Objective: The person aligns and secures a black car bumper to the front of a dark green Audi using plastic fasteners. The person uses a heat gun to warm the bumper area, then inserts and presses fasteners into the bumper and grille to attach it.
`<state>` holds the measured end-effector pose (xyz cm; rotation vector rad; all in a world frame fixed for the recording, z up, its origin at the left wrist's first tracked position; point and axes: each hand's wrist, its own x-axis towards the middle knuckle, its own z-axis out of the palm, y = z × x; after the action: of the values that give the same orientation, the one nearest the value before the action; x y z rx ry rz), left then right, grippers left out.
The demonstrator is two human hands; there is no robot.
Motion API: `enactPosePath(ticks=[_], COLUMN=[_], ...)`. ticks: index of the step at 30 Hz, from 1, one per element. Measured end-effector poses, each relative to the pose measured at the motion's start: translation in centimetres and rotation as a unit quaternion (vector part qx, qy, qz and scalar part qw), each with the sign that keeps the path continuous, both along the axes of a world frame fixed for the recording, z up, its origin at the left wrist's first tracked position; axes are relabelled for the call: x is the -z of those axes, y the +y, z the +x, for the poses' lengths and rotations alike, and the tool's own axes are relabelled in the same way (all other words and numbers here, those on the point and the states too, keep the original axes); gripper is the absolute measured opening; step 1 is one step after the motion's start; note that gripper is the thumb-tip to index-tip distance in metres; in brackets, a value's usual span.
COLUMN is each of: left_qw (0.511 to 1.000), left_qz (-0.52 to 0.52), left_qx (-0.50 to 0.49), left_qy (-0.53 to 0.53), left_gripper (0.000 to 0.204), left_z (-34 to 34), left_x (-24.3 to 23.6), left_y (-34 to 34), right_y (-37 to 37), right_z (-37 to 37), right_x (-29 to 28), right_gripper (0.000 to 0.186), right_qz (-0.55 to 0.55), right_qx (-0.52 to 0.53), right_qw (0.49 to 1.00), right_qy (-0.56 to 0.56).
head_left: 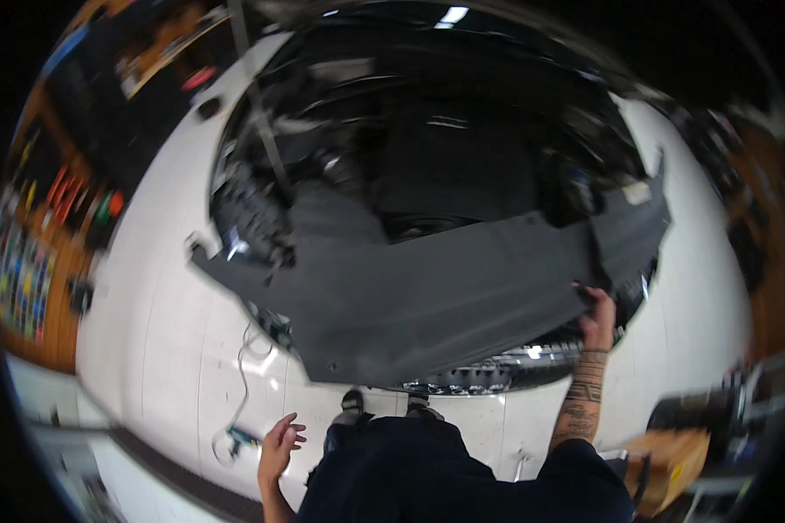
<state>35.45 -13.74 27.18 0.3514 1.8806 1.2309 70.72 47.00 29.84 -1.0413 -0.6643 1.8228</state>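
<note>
A large dark grey cover panel [427, 292] lies across the front of a car's open engine bay [453, 148]. Its left end tapers to a narrow tip, and its front edge hangs toward me. My right hand [597, 318] has its fingers curled on the panel's near edge, right of the middle; the thumb side is partly blurred. Low and well apart from the panel, my left hand [281, 443] is empty with its fingers spread. A small pale patch [637, 193] shows on the panel's right end.
A thin prop rod [266, 131] rises at the engine bay's left. On the pale floor, a teal tool [242, 438] lies with a cable [242, 375]. Wooden shelving [39, 336] with colourful items stands left; a cardboard box [672, 462] sits at lower right.
</note>
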Motion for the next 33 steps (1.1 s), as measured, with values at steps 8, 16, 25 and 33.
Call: enactPosePath(ticks=[8,16,25,33], left_qw=[0.955,0.955,0.940,0.916], left_qz=[0.282,0.264,0.204,0.173], left_qx=[-0.031,-0.113,-0.240,-0.336], left_qy=[-0.088,-0.072,-0.131,-0.133], left_gripper=[0.057,0.049,0.029,0.021], left_z=[-9.1,-15.3,-13.9,-14.2], left_x=[3.1,3.8,2.2,2.2], left_y=[1.9,0.4,2.0,6.1], right_y=[-18.7,-29.7,-32.7,-30.1], right_z=[-4.5,-8.6,-7.5,-8.9], right_x=[-0.2,0.4,3.6,3.3], right_gripper=[0.011,0.012,0.026,0.022], right_qz=[-0.005,0.001,-0.033,-0.038], right_qx=[0.153,0.226,0.192,0.196], right_qw=[0.986,0.974,0.981,0.978], right_qy=[0.061,0.024,-0.009,-0.058])
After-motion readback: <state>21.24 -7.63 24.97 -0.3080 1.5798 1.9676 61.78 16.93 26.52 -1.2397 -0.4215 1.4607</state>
